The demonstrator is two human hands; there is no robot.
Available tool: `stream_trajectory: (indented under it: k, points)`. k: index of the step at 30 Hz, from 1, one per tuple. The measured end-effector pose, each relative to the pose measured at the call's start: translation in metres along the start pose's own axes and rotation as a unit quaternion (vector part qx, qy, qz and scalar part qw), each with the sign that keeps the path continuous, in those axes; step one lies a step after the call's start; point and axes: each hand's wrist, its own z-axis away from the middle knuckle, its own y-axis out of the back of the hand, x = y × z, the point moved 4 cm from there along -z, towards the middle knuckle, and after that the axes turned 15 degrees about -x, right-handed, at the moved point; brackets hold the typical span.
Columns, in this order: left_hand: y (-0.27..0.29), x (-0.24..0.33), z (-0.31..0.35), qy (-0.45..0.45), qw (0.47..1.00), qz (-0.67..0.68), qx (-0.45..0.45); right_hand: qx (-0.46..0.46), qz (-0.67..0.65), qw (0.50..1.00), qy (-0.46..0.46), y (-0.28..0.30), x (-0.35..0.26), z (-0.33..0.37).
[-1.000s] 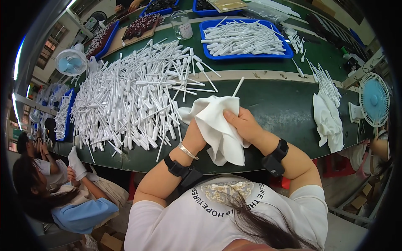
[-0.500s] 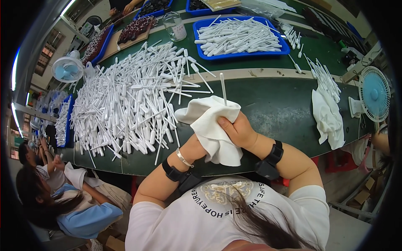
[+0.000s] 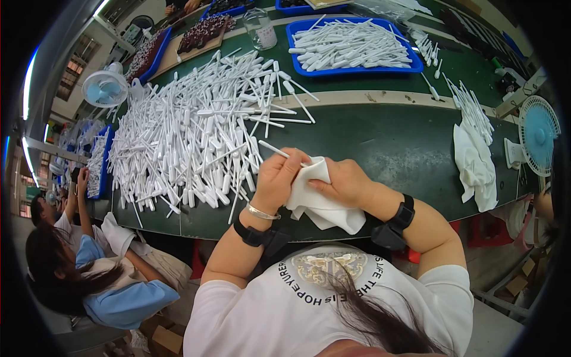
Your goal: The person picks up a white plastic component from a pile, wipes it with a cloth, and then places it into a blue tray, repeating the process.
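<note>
Above the near edge of the table, my left hand (image 3: 276, 179) pinches a slender white stick (image 3: 271, 147) between thumb and fingers. Its thin end points up and to the left, while the other end disappears into a white cloth (image 3: 328, 208). My right hand (image 3: 350, 181) is closed around that cloth, with the thumb pressed on top and the lower folds hanging down. To the left lies a large pile of similar white sticks (image 3: 184, 137), many with a thicker, rounded end. What the cloth covers inside my right hand is hidden.
Beyond the pale strip, a blue tray (image 3: 357, 71) holds many white sticks, near a glass jar (image 3: 260, 31). More sticks (image 3: 474, 113) and a second white cloth (image 3: 474, 166) lie at right, by a fan (image 3: 538, 134). A co-worker (image 3: 113, 279) sits at left.
The stick has tipped from upright to slanting left. My left hand has come from under the cloth to grip it. The cloth now hangs from my right hand.
</note>
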Motion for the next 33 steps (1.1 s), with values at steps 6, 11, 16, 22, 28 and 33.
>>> stream_trajectory:
  k: [6, 11, 16, 22, 28, 33]
  points:
    - [0.027, -0.005, 0.003, -0.004, 0.974, 0.194, 0.115, -0.055, -0.082, 0.993, 0.065, 0.007, 0.007, -0.001]
    - [0.018, -0.005, 0.005, 0.013, 0.987, 0.137, 0.088, -0.01, -0.161, 0.984, 0.073, 0.019, 0.001, 0.002]
    - [-0.007, -0.009, 0.003, 0.024, 0.997, -0.033, 0.064, 0.063, -0.069, 0.994, 0.048, 0.006, -0.003, -0.002]
    - [-0.01, -0.005, 0.006, 0.011, 0.995, 0.037, 0.088, 0.012, -0.069, 0.992, 0.108, 0.004, -0.007, -0.002]
    - [0.028, -0.001, 0.005, -0.059, 0.949, 0.268, 0.158, -0.052, -0.113, 0.986, 0.115, 0.005, -0.007, 0.0]
    - [0.027, -0.001, 0.005, -0.042, 0.954, 0.233, 0.182, -0.057, -0.18, 0.98, 0.06, 0.013, 0.012, -0.002]
